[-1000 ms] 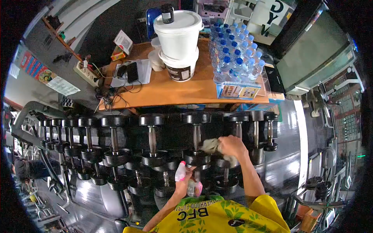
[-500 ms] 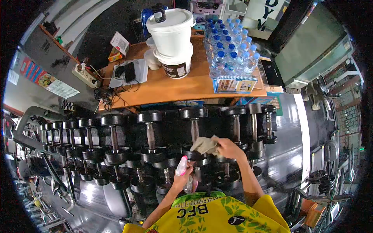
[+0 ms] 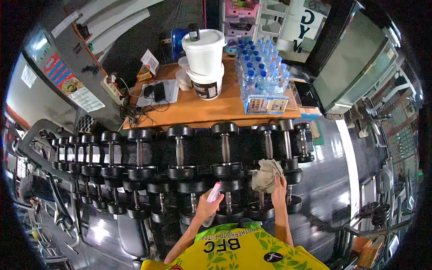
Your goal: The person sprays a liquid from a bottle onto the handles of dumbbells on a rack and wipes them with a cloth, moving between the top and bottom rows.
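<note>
A spray bottle (image 3: 213, 193) with a white and pink head is in my left hand (image 3: 207, 209), whose fingers wrap round its neck. My right hand (image 3: 279, 192) grips a crumpled grey-beige cloth (image 3: 267, 175), which hangs over the front end of a dumbbell (image 3: 268, 146) on the upper tier of a rack. Left of the cloth lies another upper-tier dumbbell (image 3: 226, 150), with black heads and a metal handle. The bottle's head is in front of the lower row, close to a dumbbell (image 3: 229, 202) there.
Behind the rack stands a wooden table (image 3: 180, 114) with stacked white buckets (image 3: 204, 56), many water bottles (image 3: 261, 67), a desk calendar (image 3: 266, 104) and tangled cables (image 3: 135, 114). A bench (image 3: 132, 234) is at lower left; gym machines line the right side.
My right hand has carried the cloth rightward, from the middle dumbbell's front head to the neighbouring one. The left hand with the spray bottle stays close to where it was. The view has shifted slightly.
</note>
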